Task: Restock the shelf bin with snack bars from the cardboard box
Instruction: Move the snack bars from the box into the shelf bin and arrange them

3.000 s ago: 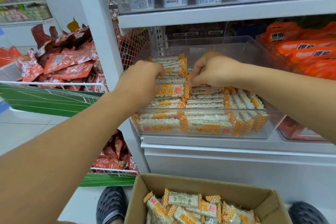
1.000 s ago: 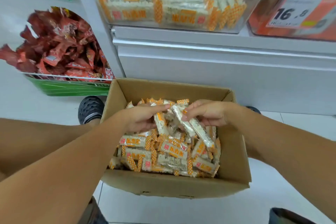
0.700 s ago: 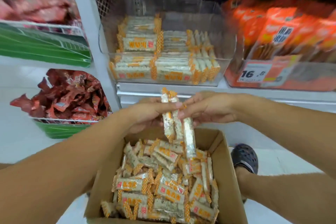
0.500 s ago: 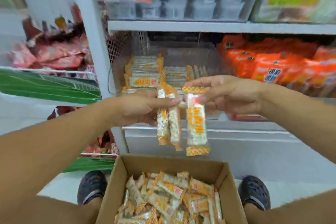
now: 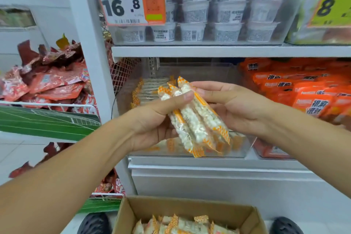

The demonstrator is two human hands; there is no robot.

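Below the hands sits the cardboard box, open, with more wrapped bars lying loose inside. Above it, the left hand grips a bundle of snack bars, thumb pressed across their upper ends. The right hand cups the same bundle from the other side, fingers lightly curled against the wrappers. Just behind both hands stands the clear shelf bin, partly filled with bars. Orange packets are stacked beyond the right hand.

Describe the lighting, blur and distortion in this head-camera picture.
Head view: bright, even shop lighting with soft shadows; the snack bars in both hands are fairly sharp, the clear shelf bin looks hazy, the orange packets smear; wide-angle bending curves the shelf post.
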